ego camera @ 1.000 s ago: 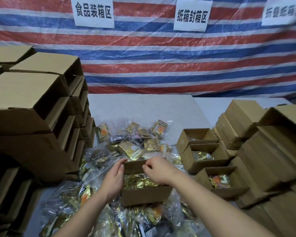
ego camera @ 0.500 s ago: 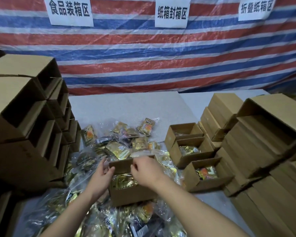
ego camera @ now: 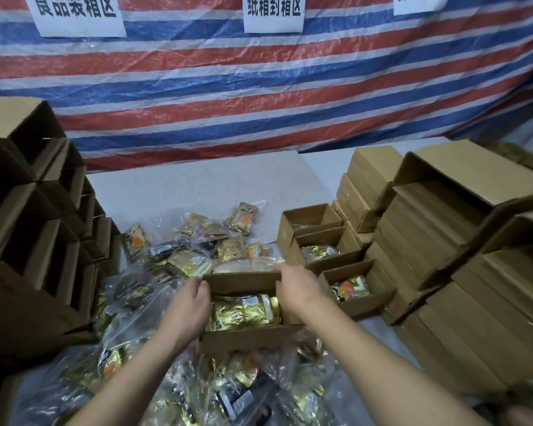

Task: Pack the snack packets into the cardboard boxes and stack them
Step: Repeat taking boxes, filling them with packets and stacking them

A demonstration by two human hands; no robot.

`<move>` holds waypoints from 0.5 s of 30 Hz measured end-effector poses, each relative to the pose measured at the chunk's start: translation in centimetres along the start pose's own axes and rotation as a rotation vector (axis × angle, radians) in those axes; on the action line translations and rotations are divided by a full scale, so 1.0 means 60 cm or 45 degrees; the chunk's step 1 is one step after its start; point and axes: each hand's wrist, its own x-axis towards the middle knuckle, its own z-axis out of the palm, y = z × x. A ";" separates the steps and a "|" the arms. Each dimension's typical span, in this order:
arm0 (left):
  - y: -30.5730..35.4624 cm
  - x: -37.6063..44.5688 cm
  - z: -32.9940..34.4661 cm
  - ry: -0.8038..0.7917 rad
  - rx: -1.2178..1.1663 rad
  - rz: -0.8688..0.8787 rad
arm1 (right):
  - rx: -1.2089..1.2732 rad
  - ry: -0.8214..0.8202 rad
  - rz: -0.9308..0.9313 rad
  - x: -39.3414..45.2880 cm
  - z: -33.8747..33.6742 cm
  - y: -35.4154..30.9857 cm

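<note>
1. Packets [ego camera: 228, 392] in clear bags lie heaped nearest, below the box [ego camera: 243, 305].
2. Left hand [ego camera: 194, 305] grips the box's left wall and right hand [ego camera: 299, 290] its right wall, fingers curled over the far flap [ego camera: 242, 281]; probably steadying it to fold shut, as gold packets already fill it.
3. Right of the box, three open boxes [ego camera: 348, 290] hold packets, likely queued.
4. Stacks [ego camera: 443, 272] right and stacks [ego camera: 28, 241] left of it.
5. Grey table [ego camera: 197, 189] beyond; striped tarp [ego camera: 259, 96] with signs [ego camera: 273, 13] behind.
</note>
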 end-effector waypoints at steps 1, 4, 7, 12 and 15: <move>0.019 -0.005 0.006 -0.025 0.001 0.028 | -0.015 0.015 0.005 -0.007 -0.014 0.018; 0.068 -0.018 0.025 -0.146 -0.106 0.052 | -0.080 0.063 0.018 -0.033 -0.058 0.075; 0.104 -0.035 0.063 -0.332 -0.261 -0.018 | -0.124 0.058 0.082 -0.060 -0.087 0.141; 0.127 -0.087 0.205 -0.491 -0.307 -0.120 | -0.226 -0.042 0.266 -0.090 -0.091 0.255; 0.124 -0.111 0.296 -0.516 -0.335 -0.198 | -0.317 -0.099 0.370 -0.092 -0.073 0.310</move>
